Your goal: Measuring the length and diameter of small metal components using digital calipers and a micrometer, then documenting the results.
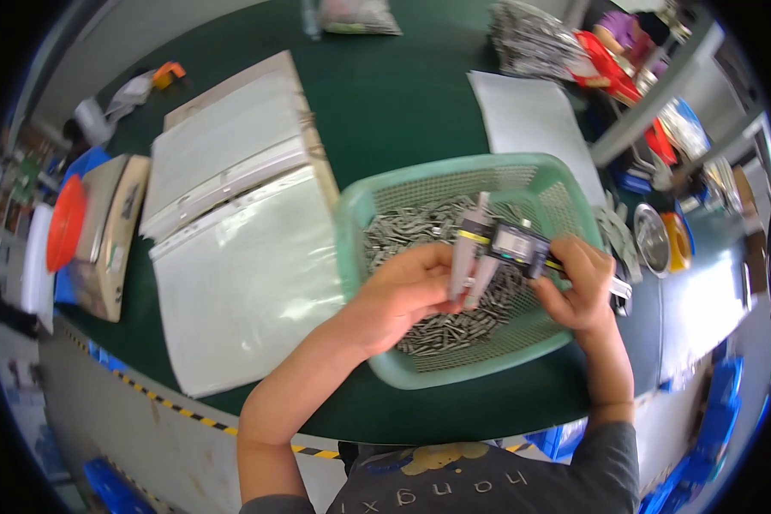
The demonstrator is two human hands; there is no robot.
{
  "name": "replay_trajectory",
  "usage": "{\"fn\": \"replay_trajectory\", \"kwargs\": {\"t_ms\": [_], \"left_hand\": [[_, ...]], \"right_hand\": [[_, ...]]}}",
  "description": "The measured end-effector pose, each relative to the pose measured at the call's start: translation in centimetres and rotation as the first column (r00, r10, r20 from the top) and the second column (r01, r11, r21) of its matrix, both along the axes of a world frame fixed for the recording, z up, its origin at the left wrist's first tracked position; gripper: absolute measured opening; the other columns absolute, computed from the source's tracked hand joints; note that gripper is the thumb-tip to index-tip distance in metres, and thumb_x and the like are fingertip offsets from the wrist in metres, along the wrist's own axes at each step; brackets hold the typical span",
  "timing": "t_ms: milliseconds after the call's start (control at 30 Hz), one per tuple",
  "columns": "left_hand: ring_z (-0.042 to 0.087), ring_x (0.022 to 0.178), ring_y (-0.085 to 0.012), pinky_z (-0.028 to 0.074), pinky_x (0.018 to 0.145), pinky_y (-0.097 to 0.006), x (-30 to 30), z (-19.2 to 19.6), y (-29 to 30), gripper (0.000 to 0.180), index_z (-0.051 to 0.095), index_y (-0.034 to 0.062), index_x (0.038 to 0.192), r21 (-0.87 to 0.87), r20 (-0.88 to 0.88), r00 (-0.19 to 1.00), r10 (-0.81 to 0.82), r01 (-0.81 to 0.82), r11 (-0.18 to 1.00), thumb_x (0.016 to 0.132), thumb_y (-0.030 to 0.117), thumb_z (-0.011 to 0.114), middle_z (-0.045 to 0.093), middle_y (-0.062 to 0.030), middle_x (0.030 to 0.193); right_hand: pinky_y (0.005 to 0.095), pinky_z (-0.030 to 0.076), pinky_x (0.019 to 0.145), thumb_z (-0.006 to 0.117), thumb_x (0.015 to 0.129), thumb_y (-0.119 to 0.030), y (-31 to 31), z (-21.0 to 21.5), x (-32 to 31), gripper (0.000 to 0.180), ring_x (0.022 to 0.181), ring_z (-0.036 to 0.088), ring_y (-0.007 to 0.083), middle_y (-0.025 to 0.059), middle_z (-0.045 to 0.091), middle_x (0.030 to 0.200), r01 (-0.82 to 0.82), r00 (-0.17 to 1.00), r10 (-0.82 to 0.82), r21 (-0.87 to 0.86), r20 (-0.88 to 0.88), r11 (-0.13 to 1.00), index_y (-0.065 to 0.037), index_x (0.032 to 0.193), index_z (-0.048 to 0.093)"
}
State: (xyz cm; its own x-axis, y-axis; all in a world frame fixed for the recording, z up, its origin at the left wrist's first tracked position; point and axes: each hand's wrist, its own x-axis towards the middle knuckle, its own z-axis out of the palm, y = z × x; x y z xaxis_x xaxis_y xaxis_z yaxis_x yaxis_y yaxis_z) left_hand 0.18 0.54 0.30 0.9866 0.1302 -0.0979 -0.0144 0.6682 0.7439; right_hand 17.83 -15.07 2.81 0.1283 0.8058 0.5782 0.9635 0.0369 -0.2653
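A digital caliper (516,243) is held over a green plastic basket (385,373), its jaws spread a little and pointing toward me. My right hand (581,283) grips the caliper's beam beside the display, thumb underneath. My left hand (403,295) is closed at the jaws, its fingertips pinching a small metal piece (469,283) that shows between them; most of that piece is hidden. Many small grey metal pins (441,332) lie heaped in the basket below both hands.
Left of the basket lies an open binder (240,274) with clear sleeves. Farther left stands a scale (103,248) with a red bowl (67,224). A white sheet (535,116) and a stack of bagged pieces (535,43) are at back right. Gloves (618,236) lie right of the basket.
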Motion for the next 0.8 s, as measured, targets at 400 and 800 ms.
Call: {"fn": "replay_trajectory", "kwargs": {"t_ms": [400, 800], "left_hand": [[0.055, 0.056, -0.0131, 0.040, 0.050, -0.022, 1.3, -1.4, -2.1, 0.007, 0.056, 0.0038, 0.079, -0.070, 0.094, 0.994, 0.049, -0.043, 0.997, 0.072, 0.004, 0.054, 0.057, -0.0055, 0.066], [0.056, 0.056, -0.0145, 0.040, 0.050, -0.024, 1.6, -1.3, -1.4, 0.007, 0.055, 0.0037, 0.079, -0.075, 0.088, 0.994, 0.071, -0.065, 0.995, 0.074, 0.002, 0.052, 0.058, -0.0066, 0.066]], "right_hand": [[0.0338, 0.049, 0.061, 0.059, 0.079, -0.023, -3.0, -1.3, -0.2, 0.027, 0.068, 0.058, 0.0260, 0.0147, 0.060, 0.083, 0.182, 0.975, -0.161, -0.132, 0.156, 0.974, 0.001, 0.093, 0.057], [0.0345, 0.048, 0.059, 0.057, 0.081, -0.020, -1.4, -0.4, 0.2, 0.024, 0.065, 0.058, 0.0279, 0.0167, 0.060, 0.079, 0.067, 0.970, -0.044, -0.091, 0.239, 0.994, 0.002, 0.088, 0.058]]}}
